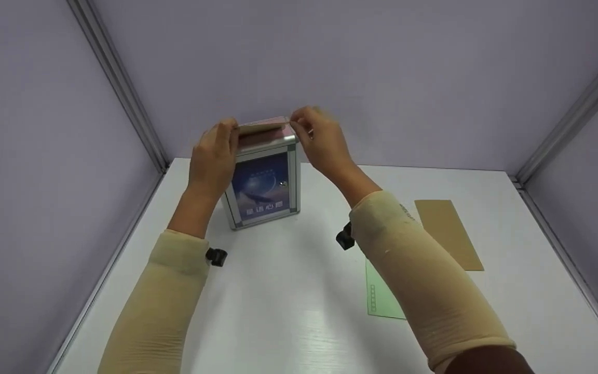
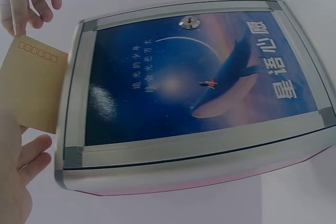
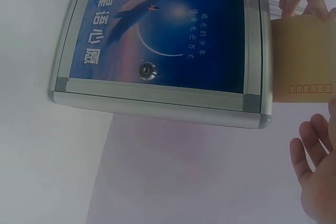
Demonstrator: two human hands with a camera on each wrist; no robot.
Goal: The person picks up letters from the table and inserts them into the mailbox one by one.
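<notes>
A silver-framed box (image 1: 265, 189) with a blue whale picture and a small lock on its front stands upright on the white table (image 1: 288, 311). A brown envelope (image 1: 261, 124) lies along the box's top edge, and each hand holds one end of it. My left hand (image 1: 226, 136) grips the left end and my right hand (image 1: 304, 124) pinches the right end. In the left wrist view the envelope (image 2: 32, 90) sticks out past the top of the box (image 2: 194, 87). The right wrist view shows the same envelope (image 3: 302, 66) and box (image 3: 163, 40).
A second brown envelope (image 1: 449, 234) lies flat at the right of the table. A pale green envelope (image 1: 379, 293) is partly under my right forearm. Grey booth walls close in the table on three sides.
</notes>
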